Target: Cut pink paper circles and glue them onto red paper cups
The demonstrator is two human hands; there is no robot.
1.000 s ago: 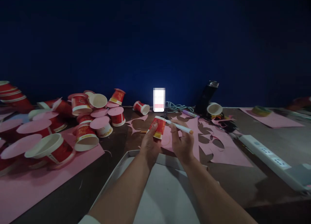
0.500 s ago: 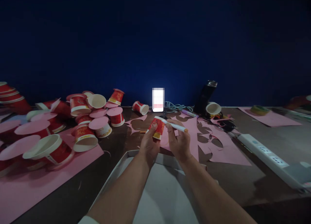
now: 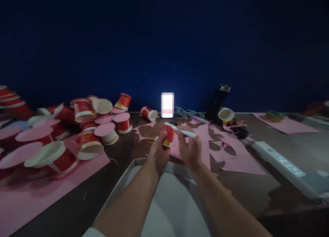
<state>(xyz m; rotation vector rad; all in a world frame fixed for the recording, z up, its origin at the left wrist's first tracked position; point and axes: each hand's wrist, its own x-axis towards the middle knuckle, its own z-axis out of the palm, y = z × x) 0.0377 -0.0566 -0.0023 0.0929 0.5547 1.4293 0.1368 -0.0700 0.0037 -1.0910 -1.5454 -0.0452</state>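
My left hand [image 3: 158, 153] is closed around a red paper cup [image 3: 168, 134] with a gold and white band, held tilted above the far edge of a shallow white box [image 3: 174, 202]. Between the fingers of my right hand [image 3: 190, 149] is a white marker pen [image 3: 189, 133] with an orange end. Its other end points left and meets the cup's upper right edge; I cannot tell whether it touches. Pink paper [image 3: 204, 141] lies on the table behind my right hand.
Many red paper cups [image 3: 84, 110], several with pink paper discs, crowd the left on a pink sheet [image 3: 84, 185]. A lit phone [image 3: 167, 105] stands at the back. Cut pink scraps [image 3: 241, 158], a dark bottle [image 3: 218, 101], tape [image 3: 275, 116] and a power strip [image 3: 280, 163] are right.
Almost nothing differs. My right hand with the marker pen has shifted very slightly right, and the cup stays in my left hand.
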